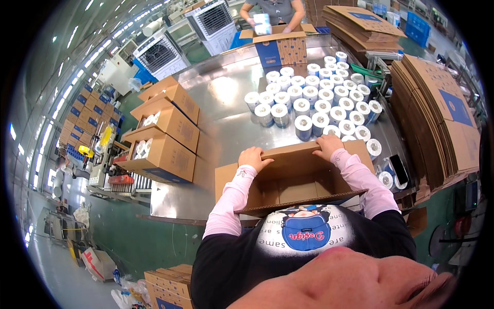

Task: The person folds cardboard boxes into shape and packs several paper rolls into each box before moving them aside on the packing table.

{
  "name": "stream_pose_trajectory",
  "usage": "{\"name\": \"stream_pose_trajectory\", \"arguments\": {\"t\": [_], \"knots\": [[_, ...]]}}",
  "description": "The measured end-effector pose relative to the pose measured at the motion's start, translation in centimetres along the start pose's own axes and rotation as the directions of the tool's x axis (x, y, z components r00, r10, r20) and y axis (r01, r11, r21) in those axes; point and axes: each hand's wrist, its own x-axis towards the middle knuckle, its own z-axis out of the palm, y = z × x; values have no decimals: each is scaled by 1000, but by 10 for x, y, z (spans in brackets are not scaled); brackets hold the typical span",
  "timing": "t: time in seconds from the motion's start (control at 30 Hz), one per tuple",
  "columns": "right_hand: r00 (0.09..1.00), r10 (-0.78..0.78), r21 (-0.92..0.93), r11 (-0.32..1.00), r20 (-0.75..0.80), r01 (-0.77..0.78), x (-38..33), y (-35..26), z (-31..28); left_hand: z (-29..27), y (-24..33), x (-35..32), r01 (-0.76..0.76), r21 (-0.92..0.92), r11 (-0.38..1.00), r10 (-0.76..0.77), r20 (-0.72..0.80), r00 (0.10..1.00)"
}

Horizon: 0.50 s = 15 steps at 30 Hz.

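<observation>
An open cardboard box (298, 189) stands against my body at the near edge of the metal table, its bare brown bottom in sight. My left hand (253, 158) is closed over the left part of its far flap, thumb on the inner side. Farther right on the same flap, my right hand (328, 147) grips in the same way, fingers over the edge. Just beyond the box, many white rolls (310, 93) with blue sides stand on end in a group, the nearest close to my right hand.
Several filled cartons (172, 152) line the table's left side by a roller conveyor (128, 184). Stacked flat cardboard (437, 118) rises on the right, near a dark phone-like device (398, 170). Across the table, a co-worker (275, 11) holds a pack over another box (282, 50).
</observation>
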Motion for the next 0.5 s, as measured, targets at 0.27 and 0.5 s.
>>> {"name": "stream_pose_trajectory", "arguments": {"t": [0.27,0.5], "knots": [[1000,3,20,1000,10,-3,1,1,1,-1,1,1,10,-12,1000,-9,20,1000],[1000,-7,15,1000,11,7,-1,5,3,-8,9,4,28,-22,999,-26,93,995]]}}
